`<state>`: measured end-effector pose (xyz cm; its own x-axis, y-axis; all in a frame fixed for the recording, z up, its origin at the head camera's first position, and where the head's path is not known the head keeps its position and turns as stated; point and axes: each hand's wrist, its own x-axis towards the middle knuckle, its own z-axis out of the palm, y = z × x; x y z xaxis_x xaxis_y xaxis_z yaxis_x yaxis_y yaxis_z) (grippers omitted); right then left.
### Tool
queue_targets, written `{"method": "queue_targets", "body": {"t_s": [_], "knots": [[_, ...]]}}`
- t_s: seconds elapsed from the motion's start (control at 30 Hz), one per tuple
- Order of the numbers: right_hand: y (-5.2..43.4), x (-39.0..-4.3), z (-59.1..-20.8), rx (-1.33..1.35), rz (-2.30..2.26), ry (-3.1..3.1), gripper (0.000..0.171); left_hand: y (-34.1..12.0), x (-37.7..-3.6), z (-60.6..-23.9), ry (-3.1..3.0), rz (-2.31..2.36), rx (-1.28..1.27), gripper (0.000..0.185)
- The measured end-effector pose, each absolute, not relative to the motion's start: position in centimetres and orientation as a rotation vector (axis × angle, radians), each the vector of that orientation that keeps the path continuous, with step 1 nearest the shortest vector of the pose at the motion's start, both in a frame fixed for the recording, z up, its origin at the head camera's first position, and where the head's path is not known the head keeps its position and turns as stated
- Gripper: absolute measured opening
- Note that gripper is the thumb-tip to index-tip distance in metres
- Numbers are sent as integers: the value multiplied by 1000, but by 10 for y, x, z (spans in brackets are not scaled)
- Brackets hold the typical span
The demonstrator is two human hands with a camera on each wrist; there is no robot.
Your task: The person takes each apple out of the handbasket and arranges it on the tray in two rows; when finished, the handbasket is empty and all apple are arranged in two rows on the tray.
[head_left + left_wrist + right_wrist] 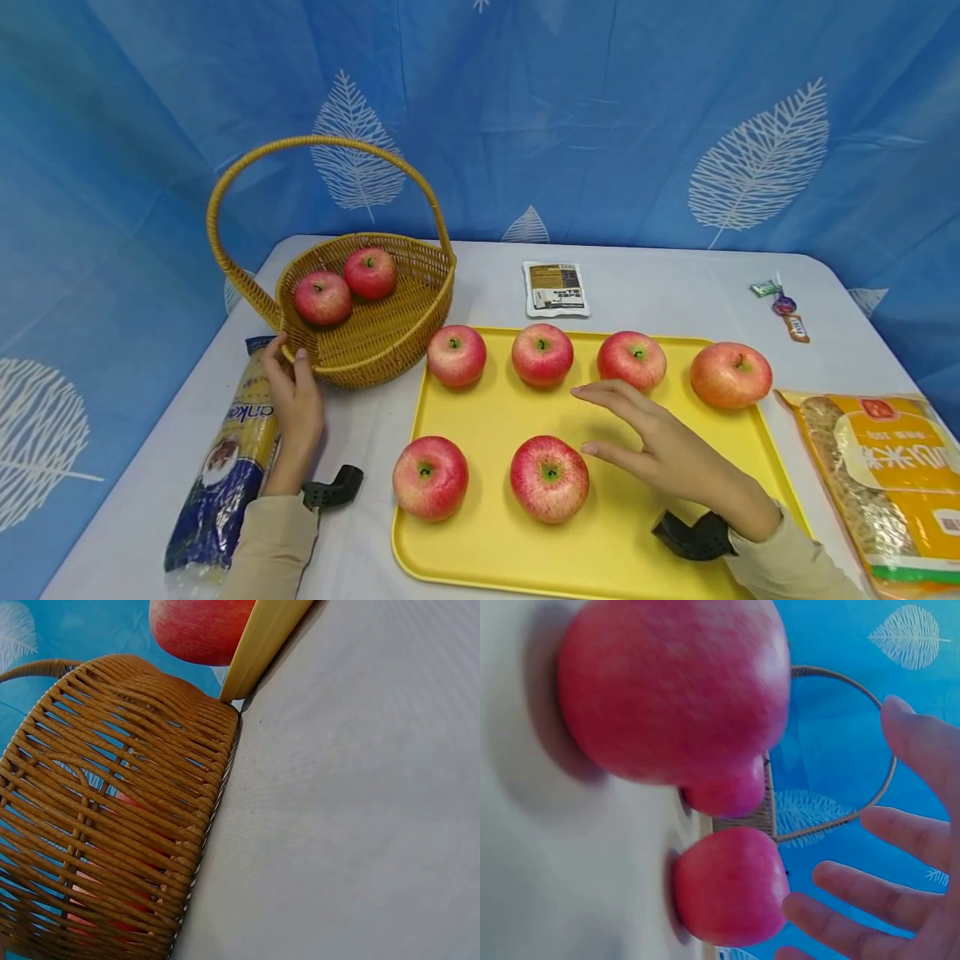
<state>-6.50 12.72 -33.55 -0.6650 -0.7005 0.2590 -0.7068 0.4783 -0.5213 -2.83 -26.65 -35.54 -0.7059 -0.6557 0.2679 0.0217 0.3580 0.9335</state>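
Left hand (296, 400) grips the woven wicker basket (375, 333); right hand (660, 450) hovers with fingers spread.
Basket upright, handle arching overhead; two red apples inside, six on the yellow plastic tray (600, 542) beneath the spread fingers.

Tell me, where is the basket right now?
In the head view the wicker basket sits on the table's left side, just left of the yellow tray, with the left hand holding its rim.
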Motion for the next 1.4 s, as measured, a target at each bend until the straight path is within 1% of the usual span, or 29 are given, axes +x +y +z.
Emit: {"method": "queue_targets", "body": {"t_s": [0.13, 0.37, 0.5, 0.67, 0.97, 1.1, 1.27, 1.4], "knots": [[127, -75, -328, 1268, 959, -2666, 52, -266, -28, -355, -2001, -1383, 556, 41], [125, -93, -313, 1277, 817, -2639, 46, -265, -28, -354, -2003, -1386, 570, 41], [120, -107, -309, 1349, 781, -2568, 42, -265, -28, -354, -1996, -1395, 573, 41], [106, -129, -311, 1454, 936, -2484, 41, -266, -29, -354, -1993, -1390, 569, 41], [59, -161, -312, 1489, 1287, -2581, 39, -267, -30, -354, -1992, -1378, 556, 41], [32, -170, -308, 1528, 1283, -2625, 40, -267, -30, -355, -1987, -1391, 552, 41], [-2, -174, -303, 1633, 1195, -2579, 42, -269, -30, -358, -1980, -1385, 554, 40], [-28, -178, -302, 1689, 1219, -2577, 42, -270, -31, -360, -1984, -1382, 552, 41]]}}
